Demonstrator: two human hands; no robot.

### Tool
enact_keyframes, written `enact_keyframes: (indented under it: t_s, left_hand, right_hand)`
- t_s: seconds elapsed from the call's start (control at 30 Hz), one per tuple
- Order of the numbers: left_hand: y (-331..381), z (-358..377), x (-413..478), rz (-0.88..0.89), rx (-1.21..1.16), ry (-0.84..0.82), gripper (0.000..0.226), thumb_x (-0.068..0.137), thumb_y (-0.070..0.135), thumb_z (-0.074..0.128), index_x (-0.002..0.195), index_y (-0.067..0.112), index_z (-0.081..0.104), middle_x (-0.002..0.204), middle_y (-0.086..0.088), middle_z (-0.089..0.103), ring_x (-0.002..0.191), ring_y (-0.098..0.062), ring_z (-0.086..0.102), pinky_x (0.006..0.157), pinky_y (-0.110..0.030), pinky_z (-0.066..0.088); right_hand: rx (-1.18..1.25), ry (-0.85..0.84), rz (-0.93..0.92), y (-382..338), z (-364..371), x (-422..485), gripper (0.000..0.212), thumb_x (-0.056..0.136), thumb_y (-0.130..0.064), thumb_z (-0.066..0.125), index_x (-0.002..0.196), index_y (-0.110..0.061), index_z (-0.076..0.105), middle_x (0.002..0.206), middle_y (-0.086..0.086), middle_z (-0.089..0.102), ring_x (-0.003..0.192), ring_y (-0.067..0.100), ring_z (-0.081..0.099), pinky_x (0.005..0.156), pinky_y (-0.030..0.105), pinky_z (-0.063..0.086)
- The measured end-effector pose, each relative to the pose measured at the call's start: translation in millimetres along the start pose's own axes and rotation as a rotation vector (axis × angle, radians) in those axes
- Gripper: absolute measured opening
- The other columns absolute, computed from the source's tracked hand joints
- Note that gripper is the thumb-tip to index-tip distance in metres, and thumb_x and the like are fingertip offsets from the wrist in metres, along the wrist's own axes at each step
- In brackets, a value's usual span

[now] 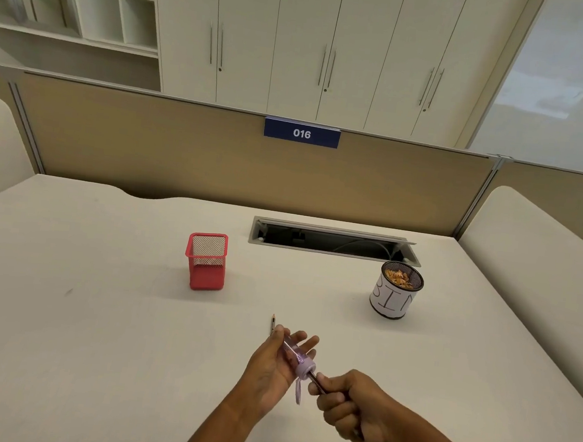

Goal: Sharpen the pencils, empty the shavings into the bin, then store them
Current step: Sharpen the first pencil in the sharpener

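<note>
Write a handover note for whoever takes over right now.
The left hand holds the purple sharpener; the right hand grips a pencil pushed into it. A second pencil lies on the desk beyond the left hand. The bin already holds shavings; the red holder shows no pencils. Left to do: finish sharpening, empty the sharpener, store the pencils.

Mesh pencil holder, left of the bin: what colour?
Red. The pencil holder shows clearly in the head view, the only one.
</note>
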State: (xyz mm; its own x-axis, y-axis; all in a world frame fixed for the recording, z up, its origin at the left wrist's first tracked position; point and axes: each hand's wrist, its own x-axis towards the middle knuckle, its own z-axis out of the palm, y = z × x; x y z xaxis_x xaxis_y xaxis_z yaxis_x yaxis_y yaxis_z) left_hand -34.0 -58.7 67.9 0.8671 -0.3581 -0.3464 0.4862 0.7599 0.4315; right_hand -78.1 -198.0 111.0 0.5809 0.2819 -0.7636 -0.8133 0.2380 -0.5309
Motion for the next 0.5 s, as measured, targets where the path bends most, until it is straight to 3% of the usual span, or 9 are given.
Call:
enact_keyframes:
  t_s: [0.1, 0.2, 0.33, 0.43, 0.47, 0.5]
  left_hand:
    - [-3.3, -2.0, 0.1, 0.019, -0.016, 0.062, 0.029, 0.098, 0.021, 0.034, 0.077, 0.007, 0.049, 0.069, -0.013, 0.065, 0.062, -0.028, 0.071, 0.076, -0.041, 0.046]
    - [-6.6, -3.9, 0.0, 0.04, -0.025, 0.101, 0.026, 0.098, 0.021, 0.034, 0.08, 0.008, 0.048, 0.083, -0.015, 0.059, 0.07, -0.029, 0.067, 0.073, -0.043, 0.047]
    - [-10.4, -2.1, -0.9, 0.077, -0.092, 0.105, 0.022, 0.098, 0.018, 0.033, 0.086, 0.006, 0.047, 0.088, -0.018, 0.057, 0.081, -0.034, 0.061, 0.054, -0.037, 0.057]
    - [-9.9, 2.1, -1.2, 0.081, -0.12, 0.1, 0.02, 0.098, 0.017, 0.034, 0.09, 0.004, 0.047, 0.088, -0.02, 0.056, 0.087, -0.036, 0.057, 0.051, -0.039, 0.057]
    - [-9.0, 3.6, -1.3, 0.078, -0.101, 0.102, 0.02, 0.098, 0.018, 0.034, 0.089, 0.005, 0.046, 0.087, -0.019, 0.056, 0.086, -0.036, 0.057, 0.052, -0.039, 0.057]
    - [-8.0, 4.6, -1.4, 0.074, -0.072, 0.106, 0.021, 0.098, 0.019, 0.034, 0.087, 0.006, 0.046, 0.087, -0.019, 0.056, 0.084, -0.036, 0.057, 0.055, -0.04, 0.057]
  right_hand:
    - [-0.389, 0.146, -0.179, 3.2, 3.3, 1.3, 0.026, 0.092, -0.011, 0.044, 0.067, -0.014, 0.048, 0.048, -0.002, 0.042, 0.033, 0.005, 0.029, 0.031, 0.013, 0.022]
    - [-0.77, 0.338, -0.449, 5.8, 2.8, 3.4, 0.013, 0.082, -0.009, 0.063, 0.077, -0.015, 0.052, 0.06, -0.002, 0.054, 0.042, 0.007, 0.043, 0.04, 0.014, 0.031]
    - [-1.43, 0.646, -0.796, 12.4, 3.1, 4.8, 0.008, 0.084, -0.018, 0.065, 0.09, -0.017, 0.059, 0.082, -0.001, 0.066, 0.066, 0.015, 0.054, 0.054, 0.019, 0.035]
    - [-1.856, 0.826, -0.953, 18.2, -0.8, 8.6, 0.031, 0.044, -0.02, 0.092, 0.062, -0.02, 0.068, 0.053, -0.006, 0.064, 0.042, 0.008, 0.056, 0.036, 0.016, 0.033]
    - [-1.888, 0.856, -0.998, 18.8, -0.1, 10.6, 0.029, 0.045, -0.022, 0.092, 0.061, -0.02, 0.068, 0.052, -0.005, 0.063, 0.041, 0.008, 0.056, 0.036, 0.017, 0.03]
    - [-1.818, 0.804, -0.934, 20.0, 2.8, 9.8, 0.018, 0.06, -0.022, 0.085, 0.068, -0.017, 0.069, 0.059, -0.003, 0.066, 0.048, 0.011, 0.057, 0.043, 0.018, 0.028]
